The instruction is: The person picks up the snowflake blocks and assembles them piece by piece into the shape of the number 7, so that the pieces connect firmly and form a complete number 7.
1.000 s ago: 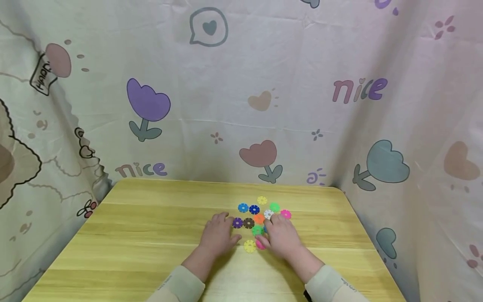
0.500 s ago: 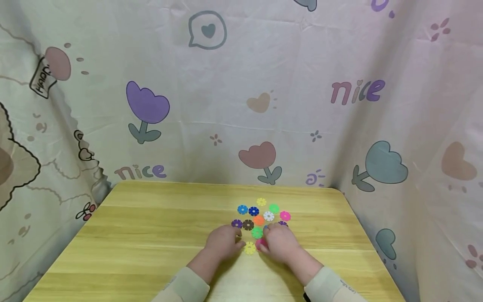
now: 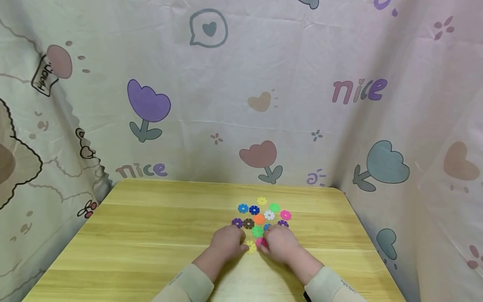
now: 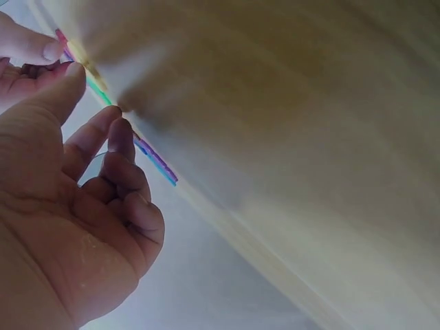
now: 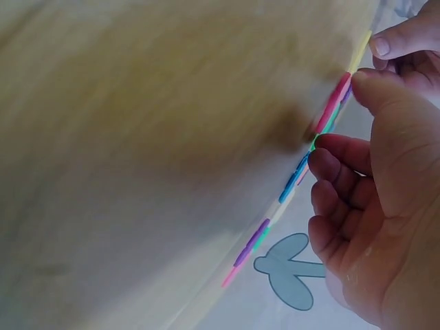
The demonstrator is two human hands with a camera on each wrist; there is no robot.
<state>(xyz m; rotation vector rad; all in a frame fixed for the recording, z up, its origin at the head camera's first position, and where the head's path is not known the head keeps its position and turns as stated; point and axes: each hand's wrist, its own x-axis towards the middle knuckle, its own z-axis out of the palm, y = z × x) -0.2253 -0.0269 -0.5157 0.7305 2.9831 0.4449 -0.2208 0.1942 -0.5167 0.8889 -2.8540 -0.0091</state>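
Observation:
Both hands work low over flat notched plastic snowflake discs on the table. My left hand [image 3: 227, 242] has its bent fingers and thumb at the left edge of a yellow snowflake disc [image 3: 250, 247]; the thumb overlaps the rim. In the left wrist view, thumb and forefinger [image 4: 115, 111] come down either side of that disc. With thumb and forefinger my right hand [image 3: 281, 243] grips a pink snowflake disc [image 5: 333, 103], partly covered in the head view. Beyond the hands lie green [image 3: 258, 231], brown [image 3: 248, 223], orange [image 3: 259, 219] and purple [image 3: 237, 222] discs.
Farther back are a light blue disc [image 3: 243, 208], a dark blue one [image 3: 254, 210], a white one [image 3: 269, 215] and a second yellow one [image 3: 262, 201]. The wooden table [image 3: 151, 218] ends against a patterned curtain [image 3: 211, 105].
My left hand has moved right and nearer, from beside the purple disc to the yellow disc. My right hand has drawn slightly back, uncovering the white and right-hand purple discs, its fingers more curled.

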